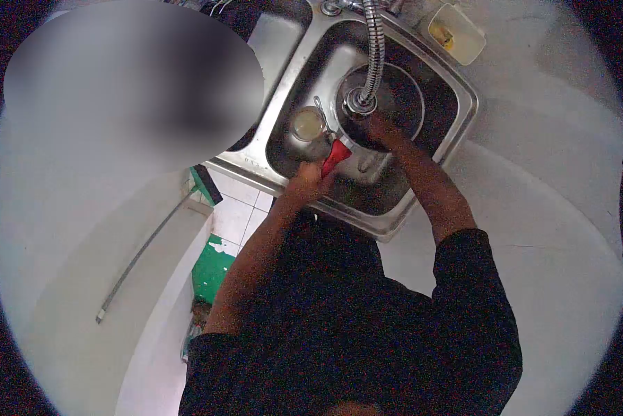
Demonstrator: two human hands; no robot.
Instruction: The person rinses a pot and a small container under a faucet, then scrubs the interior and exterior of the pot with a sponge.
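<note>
A round pan [403, 97] with a dark inside and a red handle [336, 158] is tilted in the steel sink [273, 158]. My left hand [310, 180] is closed around the end of that handle. Inside the pan, under the spray head of the faucet [374, 48], is my right hand [382, 132]; its fingers are dim and partly covered, so I cannot see what they hold, if anything. Left of the pan sits a small round bowl [309, 123] with something pale in it. A thin metal utensil [319, 105] lies beside the bowl.
At the back right corner stands a pale plastic tub [467, 43] with something yellow inside. A second steel basin [273, 45] is on the left, partly behind a large blurred patch. A long-handled green brush [204, 186] leans at lower left, above a tiled floor [232, 208].
</note>
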